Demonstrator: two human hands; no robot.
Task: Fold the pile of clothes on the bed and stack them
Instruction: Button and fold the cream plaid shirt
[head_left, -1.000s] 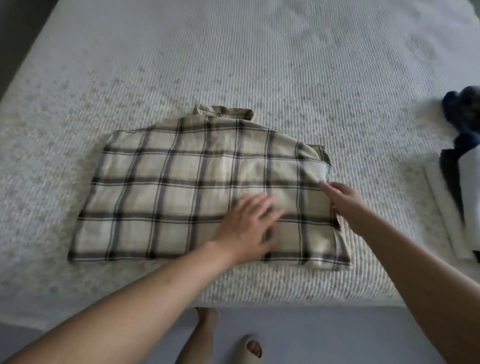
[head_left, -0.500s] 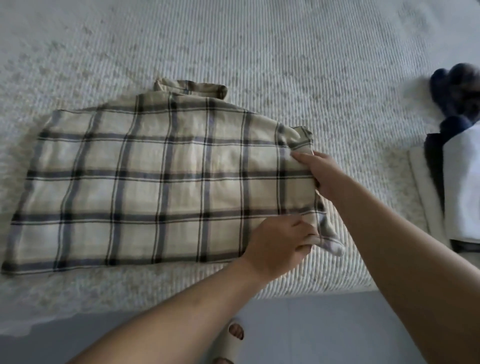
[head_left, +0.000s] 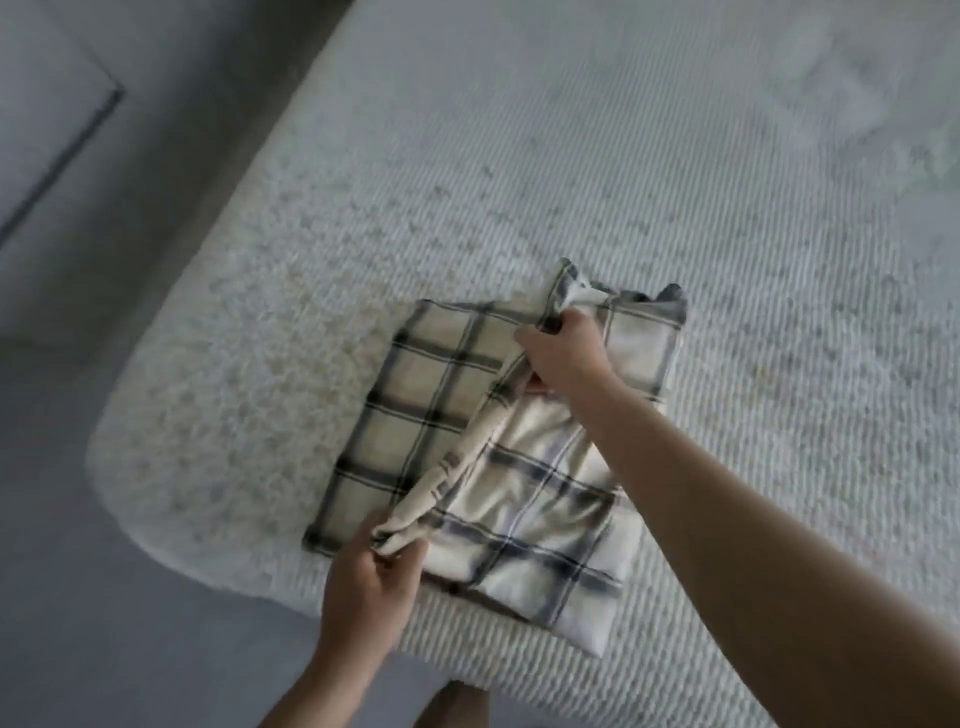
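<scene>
We see first the bed (head_left: 675, 182), which fills most of the head view. It is covered with a pale ribbed cover, and near its left corner the surface looks more woolly and rough. To the left of the bed and below it there is a grey floor (head_left: 78, 519), and in the upper left corner a lighter flat panel with a dark edge.

On the bed, close to its near edge and not far from the left corner, lies the plaid shirt (head_left: 415, 410). It is cream with dark crossing stripes. Its left part lies flat on the cover. Its right part is folded over on top, and the free edge of this upper layer runs as a raised diagonal ridge from the far side to the near side. This part is a little blurred.

Both forearms are bare. The right one comes in from the lower right and crosses over the folded layer. Our right hand (head_left: 563, 358) is at the far end of the ridge, and its fingers are curled tight around a bunch of the cloth, which stands up a little above the knuckles. Our left hand (head_left: 371, 582) comes from below, at the near end of the same ridge, and it pinches the corner of the cloth between thumb and fingers, just at the edge of the bed.
</scene>
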